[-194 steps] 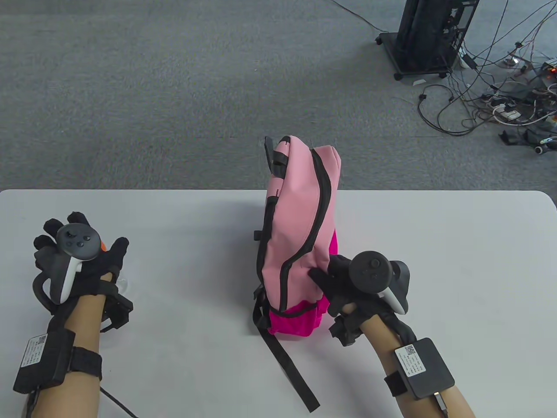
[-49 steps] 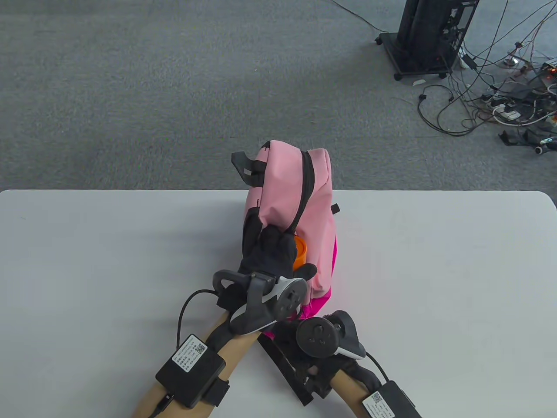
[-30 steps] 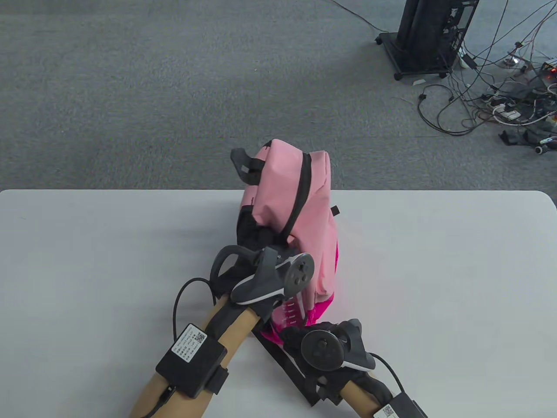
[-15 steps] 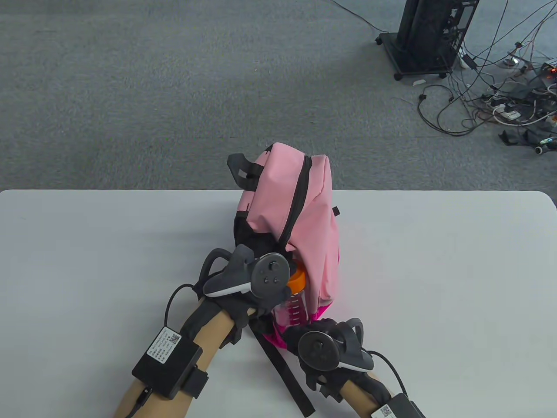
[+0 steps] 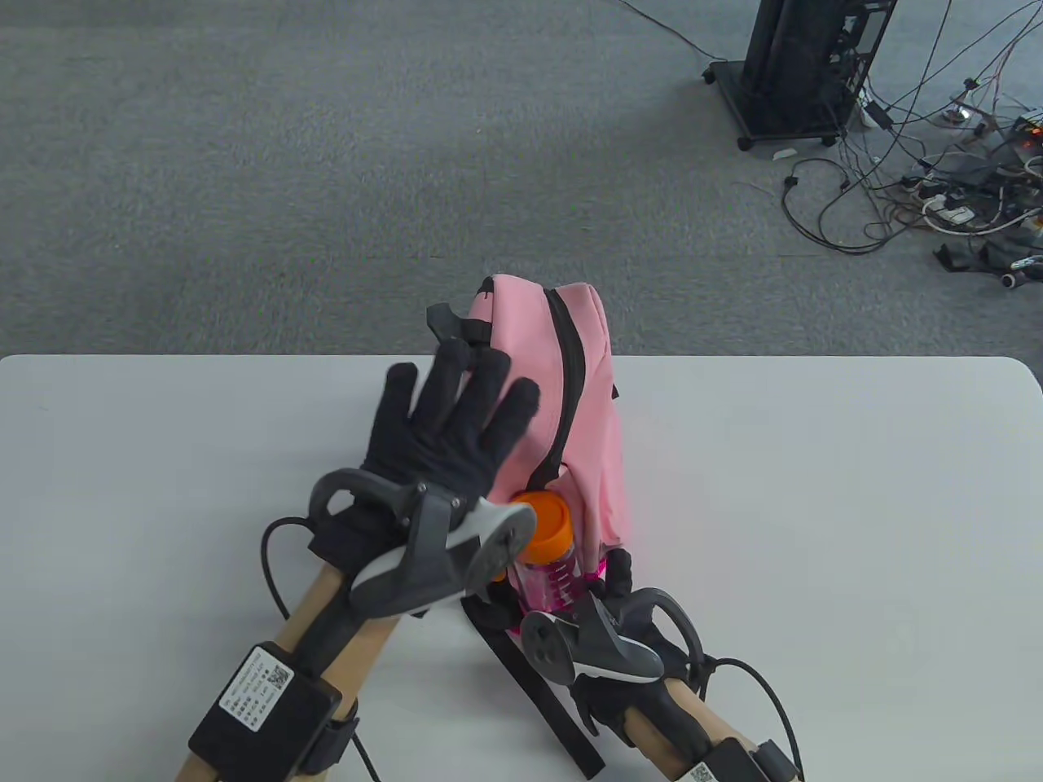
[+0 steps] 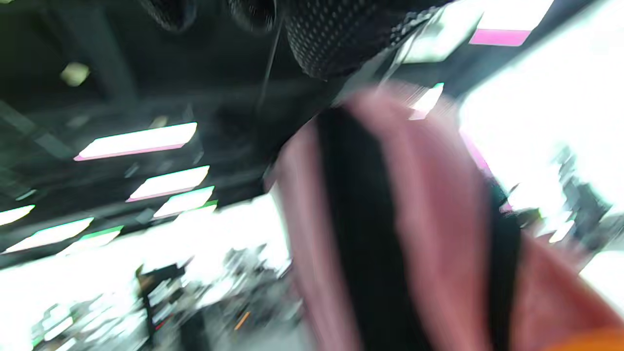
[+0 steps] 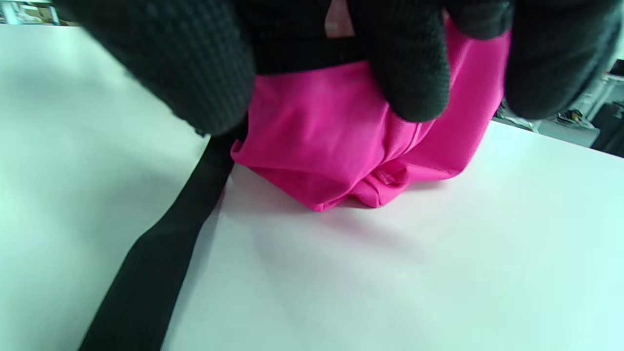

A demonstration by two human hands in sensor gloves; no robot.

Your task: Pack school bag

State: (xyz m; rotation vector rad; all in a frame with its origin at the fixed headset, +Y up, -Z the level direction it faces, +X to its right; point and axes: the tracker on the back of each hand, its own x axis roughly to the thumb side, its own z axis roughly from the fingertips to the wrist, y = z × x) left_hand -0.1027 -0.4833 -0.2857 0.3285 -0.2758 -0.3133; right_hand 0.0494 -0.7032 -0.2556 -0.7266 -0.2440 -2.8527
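Beside soft pink backpack (image 5: 587,423) fabric, an orange-capped ribbed bottle (image 5: 547,554).

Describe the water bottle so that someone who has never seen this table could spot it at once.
Start at the pink backpack standing in the middle of the white table. At its near end, between the left hand and the right hand, the bottle sticks out of the side pocket. It is the only clear thing there, with printed markings and a bright orange cap.
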